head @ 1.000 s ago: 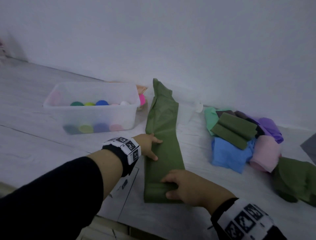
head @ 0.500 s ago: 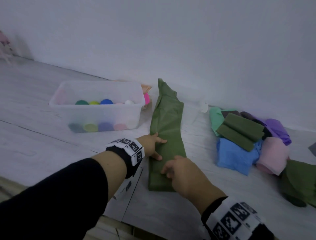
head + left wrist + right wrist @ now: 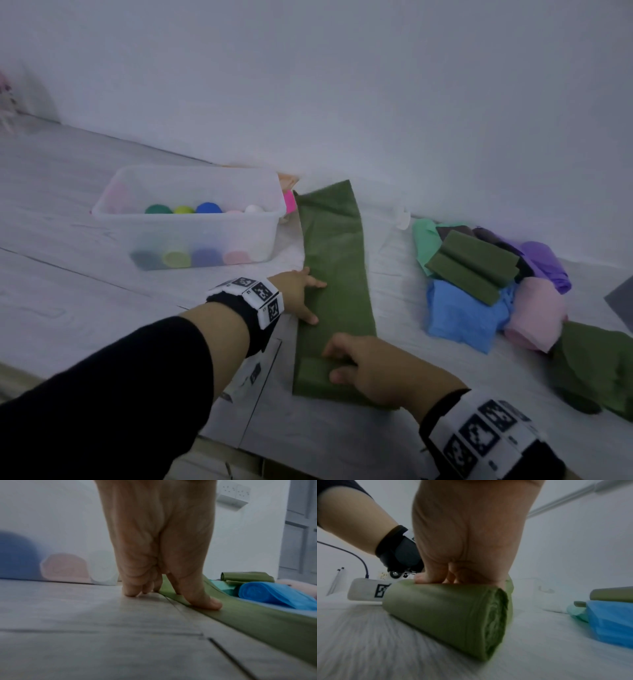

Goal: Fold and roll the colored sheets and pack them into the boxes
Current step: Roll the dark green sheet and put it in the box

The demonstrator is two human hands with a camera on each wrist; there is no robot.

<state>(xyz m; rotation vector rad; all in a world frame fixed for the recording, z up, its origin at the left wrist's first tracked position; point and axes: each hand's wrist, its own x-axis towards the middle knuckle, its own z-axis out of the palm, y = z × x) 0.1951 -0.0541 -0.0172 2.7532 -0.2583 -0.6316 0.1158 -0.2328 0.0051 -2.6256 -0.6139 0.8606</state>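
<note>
1. Green sheet (image 3: 334,274), folded into a long strip, runs from the surface's (image 3: 68,274) near edge toward the far wall, its near end rolled up.
2. To its left, near the far edge, a clear box (image 3: 191,233) holds colored rolls.
3. Left hand (image 3: 299,294) presses the strip's left edge, thumb flat on the sheet, other fingertips on the surface; fingers fairly straight.
4. Right hand (image 3: 373,368) lies on the rolled end, fingers curled over its top.
5. Toward the right edge sits a pile of sheets (image 3: 486,284): green, blue, pink, purple, mint.
</note>
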